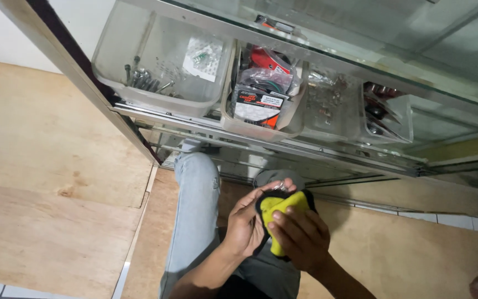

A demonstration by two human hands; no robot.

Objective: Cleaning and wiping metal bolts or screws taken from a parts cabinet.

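Both hands grasp a yellow cloth: left hand cups it with a small shiny part above; right hand presses, apparently mid-wipe.

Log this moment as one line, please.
left hand: cups yellow cloth | right hand: presses cloth | clear bins: above

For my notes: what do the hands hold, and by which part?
Both hands, left and right, hold a yellow cloth, bunched between palms; a small shiny item inside is unclear.
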